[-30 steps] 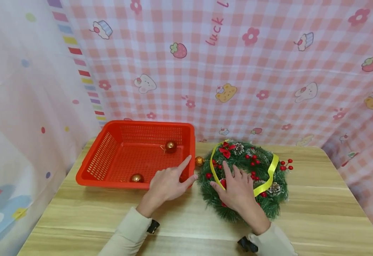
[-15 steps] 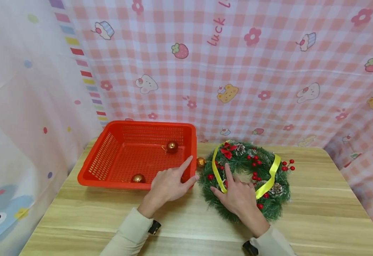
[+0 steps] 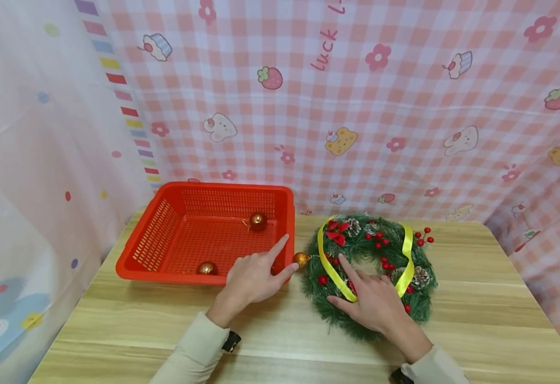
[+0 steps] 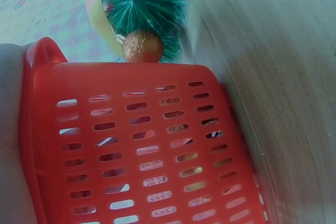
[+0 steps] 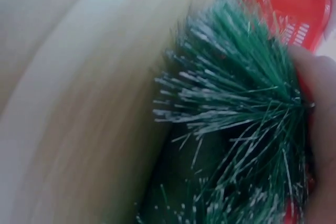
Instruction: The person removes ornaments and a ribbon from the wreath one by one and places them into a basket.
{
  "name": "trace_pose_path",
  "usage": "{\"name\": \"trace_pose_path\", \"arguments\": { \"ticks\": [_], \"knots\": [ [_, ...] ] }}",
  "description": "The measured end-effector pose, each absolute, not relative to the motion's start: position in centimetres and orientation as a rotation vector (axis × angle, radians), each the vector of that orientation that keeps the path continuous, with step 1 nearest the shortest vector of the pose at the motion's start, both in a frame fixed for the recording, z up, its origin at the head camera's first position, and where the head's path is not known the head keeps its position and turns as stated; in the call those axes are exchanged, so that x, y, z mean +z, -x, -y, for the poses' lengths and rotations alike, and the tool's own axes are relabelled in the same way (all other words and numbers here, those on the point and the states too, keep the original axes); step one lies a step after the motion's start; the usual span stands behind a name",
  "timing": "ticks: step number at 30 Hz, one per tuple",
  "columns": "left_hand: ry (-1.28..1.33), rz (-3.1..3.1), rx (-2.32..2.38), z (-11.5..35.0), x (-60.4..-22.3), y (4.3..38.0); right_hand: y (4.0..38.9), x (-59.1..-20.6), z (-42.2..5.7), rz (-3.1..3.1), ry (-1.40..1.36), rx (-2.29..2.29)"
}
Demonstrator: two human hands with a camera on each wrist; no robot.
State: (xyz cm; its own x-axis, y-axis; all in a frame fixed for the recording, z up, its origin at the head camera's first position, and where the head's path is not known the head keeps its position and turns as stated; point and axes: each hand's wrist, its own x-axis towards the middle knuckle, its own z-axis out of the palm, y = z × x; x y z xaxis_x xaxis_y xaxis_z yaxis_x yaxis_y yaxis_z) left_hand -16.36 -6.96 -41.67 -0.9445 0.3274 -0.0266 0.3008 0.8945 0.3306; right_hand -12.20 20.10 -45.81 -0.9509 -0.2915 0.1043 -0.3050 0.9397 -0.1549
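A red perforated plastic basket [image 3: 203,234] sits at the left of the pale wooden table [image 3: 477,298], with two shiny gold bauble ornaments [image 3: 258,221] lying inside it. The left hand [image 3: 253,277] rests against the basket's near right corner, forefinger and thumb spread apart, holding nothing. Just past its thumb, a glittery gold ball [image 3: 301,259] hangs at the edge of the green pine wreath with red berries and yellow ribbon [image 3: 373,266] (apparently attached). The right hand [image 3: 378,304] presses flat on the wreath, fingers straight and splayed. Judging by this, two baubles are binned and one remains.
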Motion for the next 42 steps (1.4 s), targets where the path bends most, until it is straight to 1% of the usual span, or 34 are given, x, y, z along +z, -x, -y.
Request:
{"name": "trace_pose_path", "arguments": {
  "ticks": [10,19,21,24,26,28,29,33,38,42],
  "knots": [
    [-0.517,-2.983,0.512,6.9,-41.7,16.3,12.0,-46.2,-23.9,2.902,-0.739,0.247],
    [-0.541,-3.075,0.546,7.1,-41.4,15.8,12.1,-46.4,-24.0,2.929,-0.734,0.307],
    [-0.644,-3.159,0.625,6.7,-41.3,15.3,12.0,-46.3,-23.9,2.942,-0.723,0.317],
    [-0.929,-3.243,0.848,5.3,-41.2,14.3,11.9,-46.3,-24.0,2.951,-0.701,0.317],
    [-1.130,-3.180,1.041,4.0,-41.2,13.4,11.9,-46.3,-24.2,2.949,-0.691,0.315],
    [-1.209,-3.028,1.191,2.6,-41.3,12.4,11.8,-46.3,-24.3,2.941,-0.687,0.318],
    [-1.200,-2.945,1.238,1.9,-41.3,11.9,11.9,-46.3,-24.4,2.936,-0.688,0.321],
    [-1.022,-2.765,1.271,0.0,-42.3,11.1,11.9,-46.4,-24.4,2.936,-0.689,0.339],
    [-0.768,-2.803,1.336,-1.1,-43.9,12.5,12.0,-46.6,-24.4,2.939,-0.690,0.343],
    [-0.621,-2.872,1.338,-1.7,-44.5,13.7,12.1,-46.6,-24.4,2.947,-0.682,0.323]
  ]
}}
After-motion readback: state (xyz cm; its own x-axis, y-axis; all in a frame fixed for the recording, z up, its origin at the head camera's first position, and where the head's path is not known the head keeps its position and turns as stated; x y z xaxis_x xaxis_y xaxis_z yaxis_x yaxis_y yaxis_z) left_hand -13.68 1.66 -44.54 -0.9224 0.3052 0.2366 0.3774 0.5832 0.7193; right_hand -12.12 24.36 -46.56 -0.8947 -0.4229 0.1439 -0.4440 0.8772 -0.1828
